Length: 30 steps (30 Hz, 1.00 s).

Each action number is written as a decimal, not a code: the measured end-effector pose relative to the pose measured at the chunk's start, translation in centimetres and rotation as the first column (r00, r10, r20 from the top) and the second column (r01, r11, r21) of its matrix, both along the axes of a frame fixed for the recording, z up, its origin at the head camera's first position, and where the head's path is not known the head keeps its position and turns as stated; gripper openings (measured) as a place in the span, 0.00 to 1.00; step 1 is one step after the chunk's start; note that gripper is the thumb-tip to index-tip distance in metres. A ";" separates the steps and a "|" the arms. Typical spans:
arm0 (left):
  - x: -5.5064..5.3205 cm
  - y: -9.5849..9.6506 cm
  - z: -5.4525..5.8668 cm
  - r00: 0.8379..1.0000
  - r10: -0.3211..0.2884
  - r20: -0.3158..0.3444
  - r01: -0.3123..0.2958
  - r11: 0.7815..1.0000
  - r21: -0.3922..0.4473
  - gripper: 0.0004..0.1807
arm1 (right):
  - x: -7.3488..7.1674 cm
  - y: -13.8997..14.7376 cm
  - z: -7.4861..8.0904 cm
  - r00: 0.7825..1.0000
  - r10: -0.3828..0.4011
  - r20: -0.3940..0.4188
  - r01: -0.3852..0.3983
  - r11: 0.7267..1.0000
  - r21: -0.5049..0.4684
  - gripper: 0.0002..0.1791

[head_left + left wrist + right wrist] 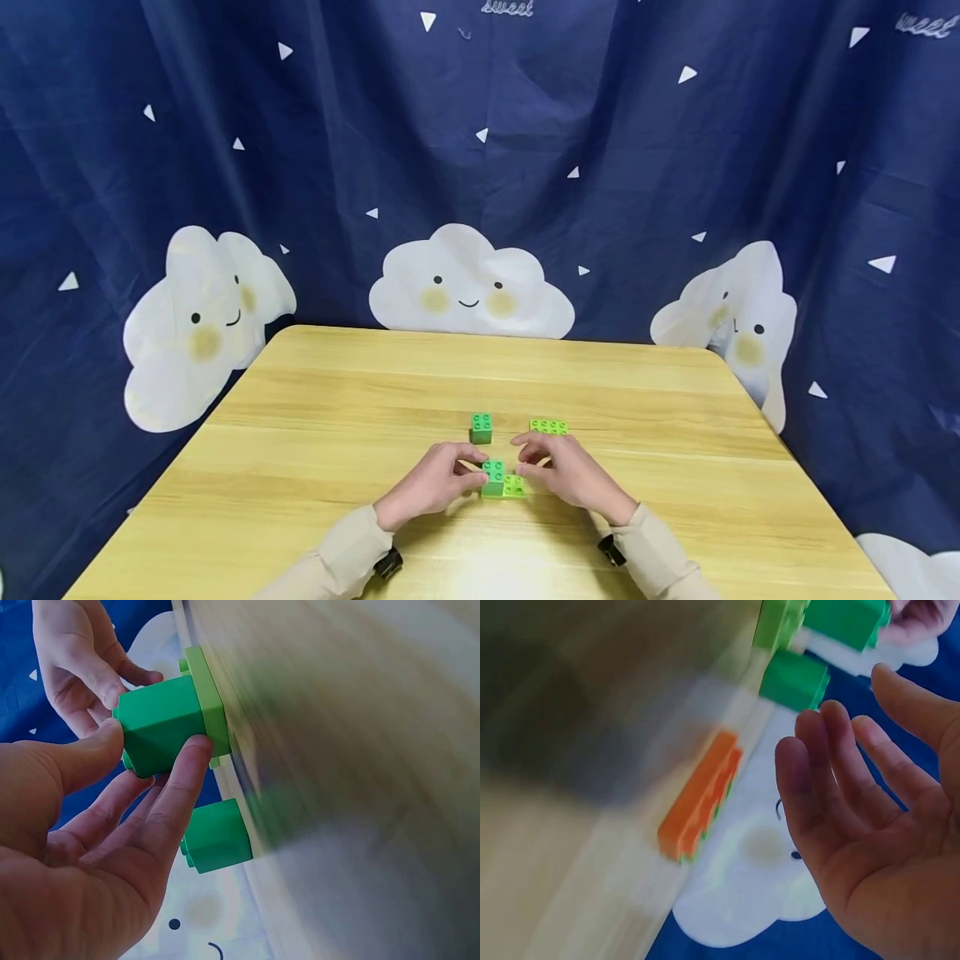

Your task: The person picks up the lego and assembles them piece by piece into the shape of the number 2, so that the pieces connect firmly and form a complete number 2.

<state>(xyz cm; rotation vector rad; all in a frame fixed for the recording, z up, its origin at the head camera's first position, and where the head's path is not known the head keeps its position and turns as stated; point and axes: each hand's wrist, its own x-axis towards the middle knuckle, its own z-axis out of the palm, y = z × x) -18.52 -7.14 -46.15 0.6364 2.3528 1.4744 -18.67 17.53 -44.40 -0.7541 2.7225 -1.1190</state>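
Observation:
My left hand (433, 479) pinches a green building brick (493, 477) between thumb and fingers. The brick sits on one end of a flat lime-green brick (513, 486), whose other studs show to the right. Up close in the left wrist view, a fingertip lies near the seam between the green block (161, 724) and the lime piece (212, 705). Just right of them is my right hand (566, 471), holding nothing. Its fingers (847, 761) are loosely bent, apart from the bricks in the right wrist view.
A second green brick (482, 429) stands on the wooden table (337, 417) beyond my hands. Behind my right hand lies another lime-studded flat brick (549, 427); its side looks orange in the right wrist view. A dark blue curtain (525, 167) with clouds hangs behind.

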 end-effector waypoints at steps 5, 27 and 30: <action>0.2 0.0 -0.1 1.000 0.012 0.012 -0.012 1.000 -0.001 0.16 | -1.2 1.6 0.3 0.995 -0.037 -0.097 0.041 0.998 0.037 0.19; 0.1 0.0 -0.3 1.000 0.013 0.009 -0.014 1.000 0.014 0.16 | -3.4 5.2 -0.6 0.990 -0.124 -0.062 0.132 0.981 0.144 0.19; 0.1 0.1 -0.3 1.000 0.014 0.013 -0.014 1.000 0.014 0.16 | -3.4 5.3 -0.8 0.991 -0.118 -0.059 0.126 0.981 0.150 0.18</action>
